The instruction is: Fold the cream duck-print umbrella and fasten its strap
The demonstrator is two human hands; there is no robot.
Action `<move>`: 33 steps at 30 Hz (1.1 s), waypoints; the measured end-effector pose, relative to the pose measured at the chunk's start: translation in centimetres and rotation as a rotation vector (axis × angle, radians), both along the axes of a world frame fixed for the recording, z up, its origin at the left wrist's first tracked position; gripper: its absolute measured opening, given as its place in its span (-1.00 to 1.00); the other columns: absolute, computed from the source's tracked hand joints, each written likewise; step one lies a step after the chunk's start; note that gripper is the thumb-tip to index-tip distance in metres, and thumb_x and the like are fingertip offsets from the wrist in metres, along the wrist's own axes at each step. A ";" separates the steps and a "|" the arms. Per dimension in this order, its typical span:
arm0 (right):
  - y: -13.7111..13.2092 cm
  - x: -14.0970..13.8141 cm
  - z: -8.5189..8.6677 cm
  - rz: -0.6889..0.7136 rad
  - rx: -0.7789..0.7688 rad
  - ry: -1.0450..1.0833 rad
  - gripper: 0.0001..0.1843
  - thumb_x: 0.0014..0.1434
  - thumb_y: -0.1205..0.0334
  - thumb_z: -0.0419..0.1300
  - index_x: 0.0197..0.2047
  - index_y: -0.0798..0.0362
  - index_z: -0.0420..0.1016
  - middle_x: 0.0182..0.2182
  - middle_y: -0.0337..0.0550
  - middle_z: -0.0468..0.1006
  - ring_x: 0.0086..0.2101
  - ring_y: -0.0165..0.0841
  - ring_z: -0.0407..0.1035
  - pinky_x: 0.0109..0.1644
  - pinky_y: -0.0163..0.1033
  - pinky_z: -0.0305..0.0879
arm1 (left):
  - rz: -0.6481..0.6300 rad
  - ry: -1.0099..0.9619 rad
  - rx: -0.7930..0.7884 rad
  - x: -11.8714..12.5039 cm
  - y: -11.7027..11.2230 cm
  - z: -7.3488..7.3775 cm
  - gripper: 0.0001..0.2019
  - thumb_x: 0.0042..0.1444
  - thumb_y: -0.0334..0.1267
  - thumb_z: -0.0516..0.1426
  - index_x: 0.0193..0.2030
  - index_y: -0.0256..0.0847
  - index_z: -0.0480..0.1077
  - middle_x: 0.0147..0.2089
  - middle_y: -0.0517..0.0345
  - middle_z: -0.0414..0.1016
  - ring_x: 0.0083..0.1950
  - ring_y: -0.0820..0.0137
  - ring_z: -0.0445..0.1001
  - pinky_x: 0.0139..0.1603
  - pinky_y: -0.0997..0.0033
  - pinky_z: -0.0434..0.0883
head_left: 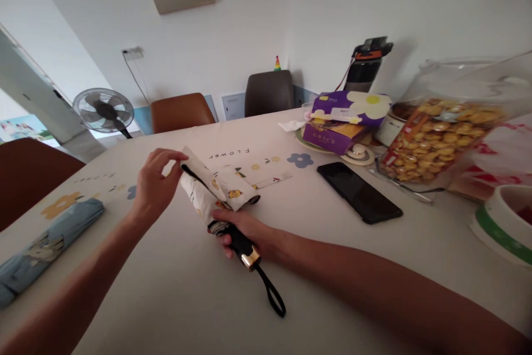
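A folding umbrella (199, 197) with white patterned fabric and a black handle lies slanted between my hands above the table. My right hand (243, 227) wraps around it where the fabric meets the handle. With thumb and fingers pinched, my left hand (158, 180) holds an edge of the fabric near the far end. One fold of the fabric spreads loosely to the right, and a strap with a small print extends from it. The handle has a gold band (251, 258) and a black wrist loop (274, 297) hanging toward me.
A folded blue umbrella (50, 247) lies at the left. On the right are a black phone (359, 191), glasses (405, 189), a purple box (328, 136), a snack jar (444, 139), a dark bottle (366, 67) and a white-green roll (505, 222). Chairs and a fan (103, 111) stand beyond the table.
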State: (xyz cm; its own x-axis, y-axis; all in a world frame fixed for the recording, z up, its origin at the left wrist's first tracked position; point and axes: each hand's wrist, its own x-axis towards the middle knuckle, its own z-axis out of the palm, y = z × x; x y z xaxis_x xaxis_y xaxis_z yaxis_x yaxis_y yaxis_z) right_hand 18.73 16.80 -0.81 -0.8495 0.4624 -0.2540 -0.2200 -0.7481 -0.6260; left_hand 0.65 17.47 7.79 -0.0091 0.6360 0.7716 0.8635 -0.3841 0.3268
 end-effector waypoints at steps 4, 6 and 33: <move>-0.1 0.1 0.1 0.020 0.008 0.007 -0.78 0.12 0.16 0.18 -0.25 0.09 0.27 -0.48 -0.34 0.31 -0.66 -0.58 0.14 -0.65 -0.36 0.31 | 0.066 -0.046 0.047 -1.3 -2.7 -1.4 -0.88 0.02 -0.41 0.07 -0.33 -0.17 0.41 -0.29 0.18 0.41 -0.18 0.41 0.39 -0.12 0.39 0.31; -0.2 0.3 0.2 0.024 0.008 0.007 -0.76 0.08 0.16 0.22 -0.26 0.10 0.27 -0.48 -0.35 0.29 -0.65 -0.58 0.14 -0.65 -0.37 0.29 | 0.111 -0.071 0.062 -1.6 -3.6 -2.4 -0.87 0.02 -0.43 0.06 -0.34 -0.18 0.39 -0.29 0.18 0.40 -0.19 0.41 0.38 -0.14 0.39 0.31; -0.1 1.3 1.4 -0.028 0.138 -0.170 -0.54 0.18 -0.16 -0.03 -0.51 0.05 0.12 -0.77 -0.38 0.19 -0.79 -0.52 0.10 -0.75 -0.41 0.08 | -0.269 0.096 0.068 -4.5 -4.5 -6.9 -0.83 0.03 -0.42 0.01 -0.54 -0.19 0.30 -0.43 0.10 0.39 -0.29 0.36 0.39 -0.15 0.23 0.36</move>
